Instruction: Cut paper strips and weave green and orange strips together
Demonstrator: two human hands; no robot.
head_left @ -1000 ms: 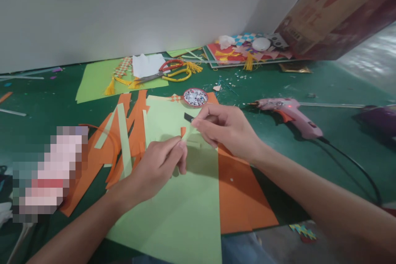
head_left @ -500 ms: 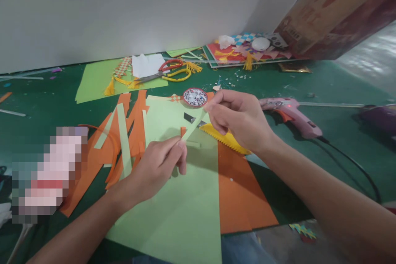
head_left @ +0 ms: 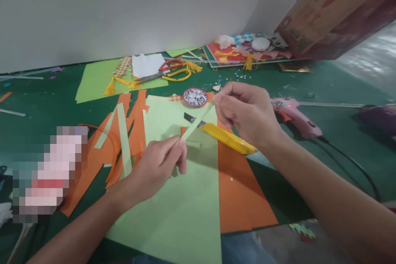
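Observation:
A thin light-green paper strip (head_left: 198,121) is stretched between my two hands. My left hand (head_left: 161,167) pinches its lower end, with a small orange paper piece (head_left: 183,131) at the fingertips. My right hand (head_left: 247,111) pinches its upper end, raised a little above the table. Under the strip lies a yellow utility knife (head_left: 227,138), its blade out, resting on the light-green sheet (head_left: 182,210) and the orange sheet (head_left: 241,194).
A round dish of googly eyes (head_left: 195,97) sits behind the knife. A pink glue gun (head_left: 293,117) with a black cord lies at right. Orange and green strips (head_left: 123,136) lie at left. Red scissors (head_left: 161,70), tassels and woven paper crafts lie near the wall.
My right hand put the yellow knife down on the paper, took the strip's upper end and drew it up and to the right. My left hand kept still.

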